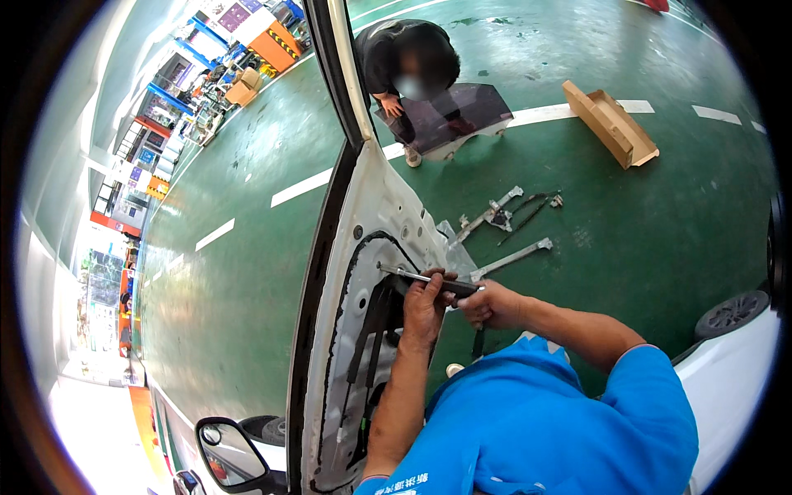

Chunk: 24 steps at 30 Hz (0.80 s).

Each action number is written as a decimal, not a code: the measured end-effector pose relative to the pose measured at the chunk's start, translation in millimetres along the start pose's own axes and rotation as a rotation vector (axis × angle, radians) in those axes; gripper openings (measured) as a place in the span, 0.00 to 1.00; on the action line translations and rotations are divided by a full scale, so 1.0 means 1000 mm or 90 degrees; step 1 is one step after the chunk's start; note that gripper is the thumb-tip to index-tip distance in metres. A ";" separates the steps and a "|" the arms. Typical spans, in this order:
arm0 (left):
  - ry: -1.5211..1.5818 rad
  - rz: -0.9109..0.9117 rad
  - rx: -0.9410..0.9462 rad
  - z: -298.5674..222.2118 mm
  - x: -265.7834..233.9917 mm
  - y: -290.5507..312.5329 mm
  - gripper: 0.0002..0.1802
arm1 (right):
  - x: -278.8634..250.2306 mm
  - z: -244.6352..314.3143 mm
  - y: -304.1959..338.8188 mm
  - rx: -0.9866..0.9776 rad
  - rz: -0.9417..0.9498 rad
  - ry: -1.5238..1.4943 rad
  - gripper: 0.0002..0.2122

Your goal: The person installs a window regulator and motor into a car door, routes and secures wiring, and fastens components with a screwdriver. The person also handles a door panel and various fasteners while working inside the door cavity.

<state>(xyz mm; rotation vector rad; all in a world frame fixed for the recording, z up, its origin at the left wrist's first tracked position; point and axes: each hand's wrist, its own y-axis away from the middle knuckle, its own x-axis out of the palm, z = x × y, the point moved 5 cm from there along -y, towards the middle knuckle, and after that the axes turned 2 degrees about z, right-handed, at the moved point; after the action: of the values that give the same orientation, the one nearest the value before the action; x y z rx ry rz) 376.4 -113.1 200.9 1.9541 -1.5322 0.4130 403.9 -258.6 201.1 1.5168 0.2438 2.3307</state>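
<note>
A white car door (363,206) stands in front of me, its inner metal bare, with black sealant lines and dark openings. My left hand (425,309) is closed round the front part of a driver tool with a slim silver shaft (400,272) and a black body. The shaft's tip is at the door panel by a small hole; whether it touches cannot be made out. My right hand (492,305) grips the tool's rear end, and a dark part of it shows below the fingers.
Metal window regulator parts (499,216) and a rail (516,258) lie on the green floor beyond the door. Another person (404,58) bends over a tinted glass pane (470,111). An open cardboard box (610,124) lies farther right. A side mirror (231,454) juts out lower left.
</note>
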 end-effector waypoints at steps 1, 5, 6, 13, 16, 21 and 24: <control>-0.015 0.005 -0.011 0.001 0.000 0.001 0.13 | 0.000 -0.002 0.000 -0.010 0.027 0.000 0.05; 0.006 0.017 0.003 -0.002 0.004 0.000 0.12 | -0.021 0.000 -0.004 -0.066 -0.116 0.251 0.06; -0.012 0.020 0.012 -0.003 0.005 -0.001 0.13 | -0.021 -0.001 -0.005 -0.061 -0.085 0.207 0.06; -0.044 -0.009 -0.013 -0.004 0.005 -0.001 0.11 | -0.006 0.007 -0.003 -0.055 -0.021 0.093 0.07; -0.031 0.009 0.001 -0.003 0.006 -0.003 0.11 | -0.007 0.026 0.008 -0.175 -0.196 0.503 0.07; -0.067 -0.019 -0.010 -0.001 0.002 -0.002 0.11 | -0.003 0.029 0.003 -0.285 -0.153 0.742 0.09; -0.064 -0.027 -0.027 -0.001 0.001 0.002 0.10 | -0.009 0.002 -0.008 -0.036 0.045 0.030 0.08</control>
<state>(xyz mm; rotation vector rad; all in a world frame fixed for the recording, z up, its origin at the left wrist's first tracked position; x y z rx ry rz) 374.8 -113.3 202.4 1.9967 -1.5453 0.2657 410.3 -254.2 191.4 1.4682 0.1368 2.4081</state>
